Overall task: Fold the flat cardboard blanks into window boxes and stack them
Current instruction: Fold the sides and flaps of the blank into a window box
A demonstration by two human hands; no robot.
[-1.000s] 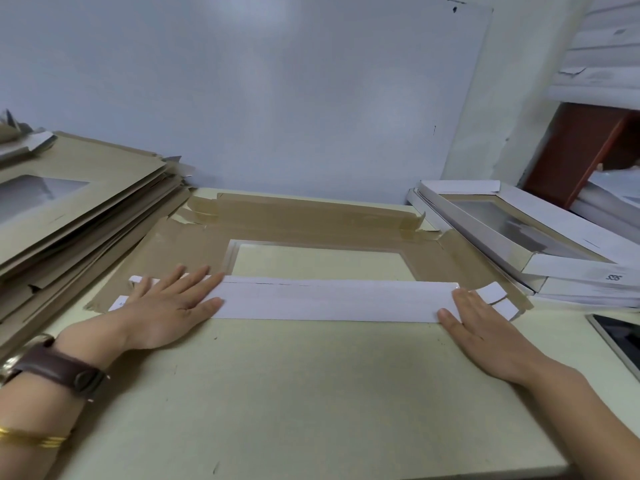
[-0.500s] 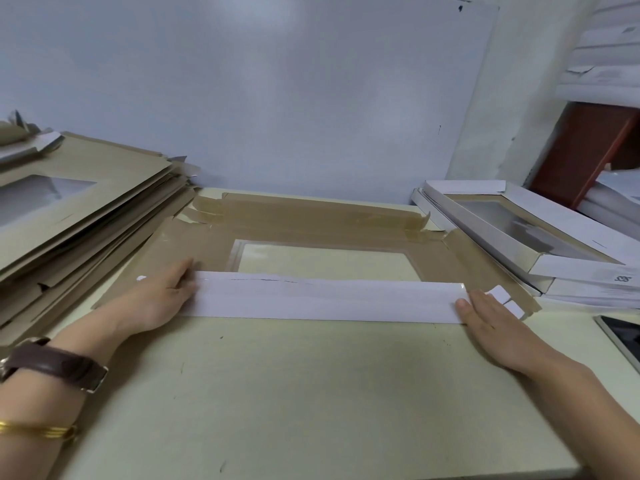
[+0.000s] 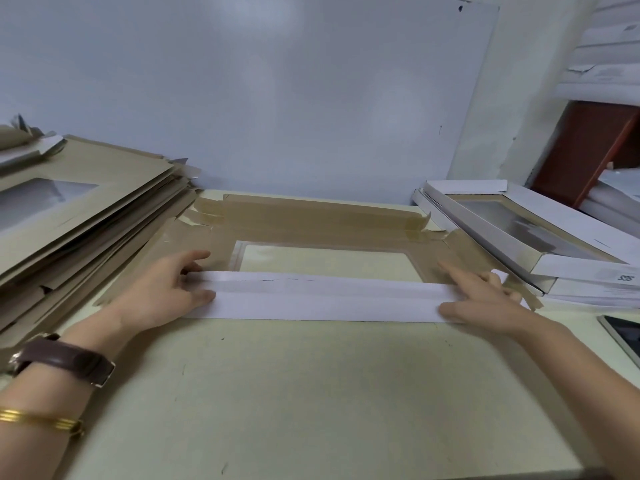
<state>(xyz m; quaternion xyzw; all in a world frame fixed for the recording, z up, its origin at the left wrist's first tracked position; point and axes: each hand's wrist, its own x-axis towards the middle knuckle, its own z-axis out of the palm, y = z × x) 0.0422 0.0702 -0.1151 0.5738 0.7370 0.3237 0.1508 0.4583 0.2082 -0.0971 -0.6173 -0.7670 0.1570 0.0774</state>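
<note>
A flat brown cardboard blank (image 3: 311,223) with a clear window lies on the pale table (image 3: 311,393), brown side up. Its near long flap (image 3: 325,297) is folded over and shows its white side, with a crease along its length. My left hand (image 3: 166,294) grips the flap's left end, fingers behind it and thumb in front. My right hand (image 3: 485,299) grips the flap's right end the same way. The far flap lies flat by the wall.
A tall pile of flat blanks (image 3: 79,216) slopes along the left edge. Finished white window boxes (image 3: 540,244) are stacked at the right. A dark phone or tablet (image 3: 623,336) lies at the right table edge. A white wall stands behind.
Both hands went from lying flat on the white flap's ends to gripping them. The flap has been raised and creased lengthwise.
</note>
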